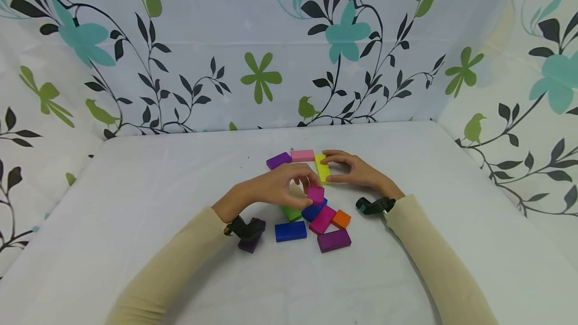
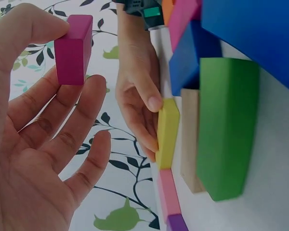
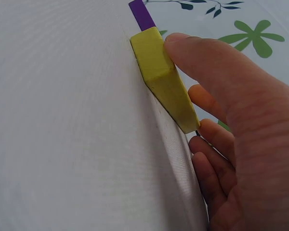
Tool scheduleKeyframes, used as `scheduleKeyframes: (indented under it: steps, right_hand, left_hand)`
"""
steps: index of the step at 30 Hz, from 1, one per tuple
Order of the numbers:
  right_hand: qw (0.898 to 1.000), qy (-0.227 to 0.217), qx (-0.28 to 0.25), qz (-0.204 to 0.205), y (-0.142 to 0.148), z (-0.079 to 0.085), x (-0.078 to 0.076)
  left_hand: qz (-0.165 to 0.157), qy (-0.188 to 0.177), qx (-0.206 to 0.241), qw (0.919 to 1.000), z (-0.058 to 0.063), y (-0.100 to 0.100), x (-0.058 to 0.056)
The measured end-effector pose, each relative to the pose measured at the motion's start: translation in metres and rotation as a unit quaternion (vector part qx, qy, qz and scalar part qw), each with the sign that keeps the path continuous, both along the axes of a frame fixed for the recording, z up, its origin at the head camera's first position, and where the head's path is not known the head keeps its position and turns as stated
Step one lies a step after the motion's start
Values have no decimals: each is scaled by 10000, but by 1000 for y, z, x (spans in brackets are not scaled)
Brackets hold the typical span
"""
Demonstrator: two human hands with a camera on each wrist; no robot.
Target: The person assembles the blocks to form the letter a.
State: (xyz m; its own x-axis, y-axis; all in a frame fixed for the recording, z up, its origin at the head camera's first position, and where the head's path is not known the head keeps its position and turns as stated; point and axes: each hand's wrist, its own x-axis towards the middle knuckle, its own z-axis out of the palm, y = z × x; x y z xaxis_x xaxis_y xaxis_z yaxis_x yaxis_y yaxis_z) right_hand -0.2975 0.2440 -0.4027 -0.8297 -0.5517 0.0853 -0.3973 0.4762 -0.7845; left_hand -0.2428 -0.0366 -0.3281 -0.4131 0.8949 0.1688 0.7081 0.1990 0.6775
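My left hand pinches a small magenta block between thumb and fingers, held up over the cluster of blocks. In the left wrist view its other fingers spread loosely below the block. At the far right of the cluster, my right hand holds a yellow block lying on the table, thumb at the near end and a finger at the far end. Beyond the yellow block lie a pink block and a purple block, forming a row with it. The left hand partly hides a green block and a wooden-coloured block.
Nearer me on the white table lie blue, dark purple, magenta and orange blocks. Another dark purple block sits under the left wrist strap. A patterned cloth stands behind the table.
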Motion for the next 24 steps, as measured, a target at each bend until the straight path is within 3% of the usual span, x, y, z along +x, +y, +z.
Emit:
scheduleKeyframes:
  steps: [11, 24]
  right_hand:
    - [9996, 178, -60, 226, 3, 0, 0]
    - [9988, 312, -63, 368, 5, -1, -3]
  left_hand:
    - [-101, 15, 281, 9996, -3, 21, -7]
    - [118, -103, 502, 9986, -10, 41, -11]
